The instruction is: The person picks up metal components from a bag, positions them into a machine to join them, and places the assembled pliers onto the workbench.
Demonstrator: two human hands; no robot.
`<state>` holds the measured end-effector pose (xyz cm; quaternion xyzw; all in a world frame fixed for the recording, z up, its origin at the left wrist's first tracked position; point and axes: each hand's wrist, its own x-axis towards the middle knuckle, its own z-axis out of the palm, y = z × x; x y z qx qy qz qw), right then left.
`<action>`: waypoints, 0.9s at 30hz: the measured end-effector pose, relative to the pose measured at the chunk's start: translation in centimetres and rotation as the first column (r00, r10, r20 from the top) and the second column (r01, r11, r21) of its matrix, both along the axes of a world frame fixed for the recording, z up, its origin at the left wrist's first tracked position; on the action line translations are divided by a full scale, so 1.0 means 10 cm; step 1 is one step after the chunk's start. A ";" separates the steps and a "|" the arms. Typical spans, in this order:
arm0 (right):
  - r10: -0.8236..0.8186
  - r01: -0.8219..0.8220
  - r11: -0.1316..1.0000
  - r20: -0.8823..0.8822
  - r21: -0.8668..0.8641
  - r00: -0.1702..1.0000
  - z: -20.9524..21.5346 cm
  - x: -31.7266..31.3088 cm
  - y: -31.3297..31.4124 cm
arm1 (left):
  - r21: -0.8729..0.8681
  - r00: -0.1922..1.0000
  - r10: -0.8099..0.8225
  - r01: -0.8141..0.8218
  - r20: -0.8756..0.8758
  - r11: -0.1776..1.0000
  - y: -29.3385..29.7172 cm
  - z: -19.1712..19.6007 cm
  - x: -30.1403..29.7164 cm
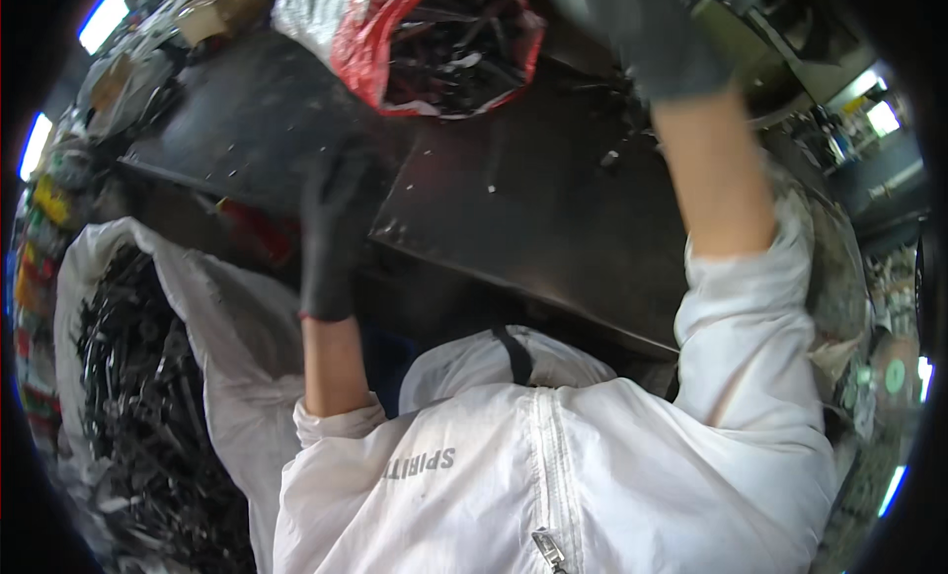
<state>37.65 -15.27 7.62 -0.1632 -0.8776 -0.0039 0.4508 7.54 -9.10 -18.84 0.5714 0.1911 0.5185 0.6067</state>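
Observation:
My left hand [329,233], in a dark grey glove, is over the near left edge of the dark metal table [494,218]. Motion smears its fingers against the dark surface, and no held thing shows. Raised toward the upper right, my right hand [657,41] wears a matching glove. It is blurred too, with its fingertips near the top edge and a machine beside it. Between the hands, farther off, a red and white sack [360,50] lies with its mouth toward me. Black plastic pieces [459,55] fill it.
A big white sack [222,307] of black scraps [148,376] stands at my left. Beyond the right hand is a greenish machine [780,50]. Small bits [610,159] are scattered on the table. A red object [259,228] lies below the table's left edge.

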 end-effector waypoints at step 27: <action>-0.957 0.502 -0.200 0.058 -0.841 -0.285 -2.35 3.11 -2.59 | -0.337 0.678 -0.461 0.319 -0.572 0.886 -0.07 -0.35 3.17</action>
